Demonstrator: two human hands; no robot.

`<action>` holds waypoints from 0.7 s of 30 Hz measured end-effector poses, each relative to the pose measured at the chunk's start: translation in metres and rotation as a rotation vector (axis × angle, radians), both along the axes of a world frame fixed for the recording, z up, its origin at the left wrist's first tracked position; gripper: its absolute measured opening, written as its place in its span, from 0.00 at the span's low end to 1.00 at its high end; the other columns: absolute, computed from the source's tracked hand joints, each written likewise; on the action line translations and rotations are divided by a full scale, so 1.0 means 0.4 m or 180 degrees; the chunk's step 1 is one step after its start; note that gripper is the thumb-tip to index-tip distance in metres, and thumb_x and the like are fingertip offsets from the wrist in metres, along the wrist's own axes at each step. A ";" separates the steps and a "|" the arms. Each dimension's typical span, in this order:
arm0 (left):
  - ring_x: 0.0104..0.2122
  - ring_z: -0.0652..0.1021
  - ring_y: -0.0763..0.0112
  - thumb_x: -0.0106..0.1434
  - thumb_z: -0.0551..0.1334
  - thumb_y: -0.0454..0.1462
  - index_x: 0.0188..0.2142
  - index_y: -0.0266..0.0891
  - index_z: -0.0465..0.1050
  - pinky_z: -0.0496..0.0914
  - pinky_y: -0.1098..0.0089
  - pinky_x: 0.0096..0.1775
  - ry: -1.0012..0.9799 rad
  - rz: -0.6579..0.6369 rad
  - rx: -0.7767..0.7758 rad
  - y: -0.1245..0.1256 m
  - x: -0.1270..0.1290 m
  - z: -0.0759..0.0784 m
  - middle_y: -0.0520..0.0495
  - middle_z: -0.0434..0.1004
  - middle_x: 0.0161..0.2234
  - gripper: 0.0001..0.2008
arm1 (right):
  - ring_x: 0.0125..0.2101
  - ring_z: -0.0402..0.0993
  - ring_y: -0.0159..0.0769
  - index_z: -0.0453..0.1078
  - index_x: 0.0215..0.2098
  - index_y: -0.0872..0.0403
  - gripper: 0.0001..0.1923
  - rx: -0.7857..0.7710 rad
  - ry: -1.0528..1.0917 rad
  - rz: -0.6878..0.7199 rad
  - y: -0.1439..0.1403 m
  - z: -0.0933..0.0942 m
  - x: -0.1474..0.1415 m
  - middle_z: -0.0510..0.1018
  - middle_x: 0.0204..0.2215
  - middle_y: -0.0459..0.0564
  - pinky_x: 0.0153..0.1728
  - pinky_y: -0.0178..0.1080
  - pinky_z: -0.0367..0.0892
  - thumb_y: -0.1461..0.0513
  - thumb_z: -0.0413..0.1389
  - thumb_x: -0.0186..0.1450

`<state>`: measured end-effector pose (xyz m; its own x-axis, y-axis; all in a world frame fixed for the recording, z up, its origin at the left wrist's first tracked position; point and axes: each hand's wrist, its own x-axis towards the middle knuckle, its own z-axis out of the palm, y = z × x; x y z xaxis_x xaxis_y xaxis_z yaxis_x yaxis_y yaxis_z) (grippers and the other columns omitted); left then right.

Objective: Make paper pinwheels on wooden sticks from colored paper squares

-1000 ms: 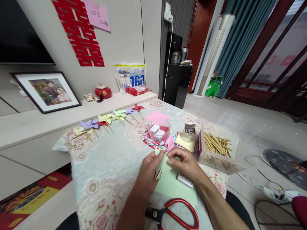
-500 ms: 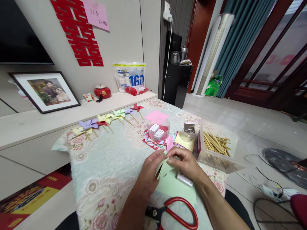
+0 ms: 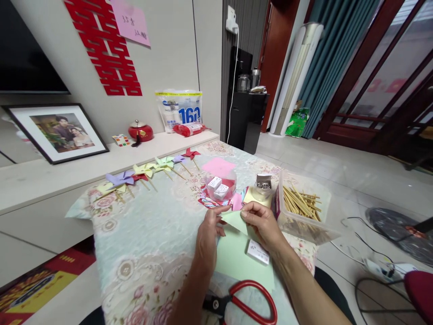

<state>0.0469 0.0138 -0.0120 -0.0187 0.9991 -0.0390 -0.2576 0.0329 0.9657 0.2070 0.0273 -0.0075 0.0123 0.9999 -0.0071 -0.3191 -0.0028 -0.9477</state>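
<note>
Both my hands hold a small light green paper piece [image 3: 237,221] just above the table. My left hand [image 3: 207,235] pinches its left corner and my right hand [image 3: 263,224] pinches its right edge. Under them lies a larger light green paper sheet [image 3: 238,262] with a small white box [image 3: 258,251] on it. Red-handled scissors [image 3: 246,302] lie at the table's near edge, below my hands.
A row of finished paper pinwheels [image 3: 145,171] lies along the far left of the floral tablecloth [image 3: 152,243]. Beyond my hands are a clear tub with small boxes [image 3: 219,185], a jar of pins [image 3: 263,185], coloured paper squares and a clear box of wooden sticks [image 3: 301,207].
The green piece, held folded and upright a second ago, now lies flatter and spread between my hands. The view has shifted slightly.
</note>
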 end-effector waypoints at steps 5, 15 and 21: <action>0.25 0.72 0.75 0.55 0.69 0.42 0.58 0.40 0.68 0.69 0.72 0.30 0.0192 -0.0365 0.0316 -0.009 0.007 -0.001 0.45 0.77 0.41 0.31 | 0.20 0.59 0.25 0.76 0.24 0.56 0.16 -0.0146 0.0057 -0.0036 -0.002 0.006 0.001 0.70 0.16 0.41 0.24 0.32 0.51 0.55 0.73 0.46; 0.24 0.70 0.79 0.55 0.71 0.38 0.49 0.41 0.73 0.68 0.75 0.29 -0.0105 -0.0579 0.0468 -0.007 0.013 -0.012 0.49 0.75 0.36 0.22 | 0.19 0.58 0.23 0.77 0.27 0.55 0.15 -0.0289 0.0383 0.0268 -0.002 -0.006 0.001 0.69 0.16 0.40 0.23 0.30 0.51 0.58 0.74 0.47; 0.23 0.71 0.80 0.53 0.73 0.39 0.46 0.40 0.74 0.69 0.76 0.29 -0.0278 -0.0506 0.0514 -0.001 0.016 -0.021 0.52 0.75 0.32 0.21 | 0.22 0.67 0.24 0.78 0.30 0.55 0.16 -0.0344 0.0593 0.0356 -0.006 0.000 -0.001 0.76 0.20 0.42 0.26 0.29 0.60 0.58 0.75 0.46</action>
